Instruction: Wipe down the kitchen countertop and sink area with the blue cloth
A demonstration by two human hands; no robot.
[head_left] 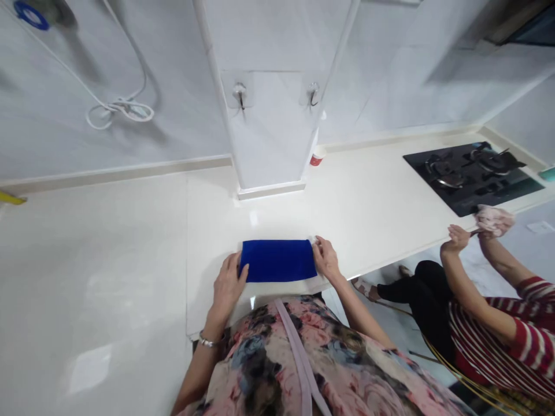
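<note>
A dark blue cloth, folded into a flat rectangle, lies on the white countertop in front of me. Its left end is in my left hand, with the thumb on top and the other fingers along the edge. At the opposite end, my right hand grips the right edge, its fingers bent around the corner. A small whitish bit shows by the right fingertips, too unclear to name.
A wall pillar with two hooks stands behind the cloth. Beside it is a red and white cup. A black gas hob is at the right. Nearby sits a person in striped clothes, holding a pale pink cloth.
</note>
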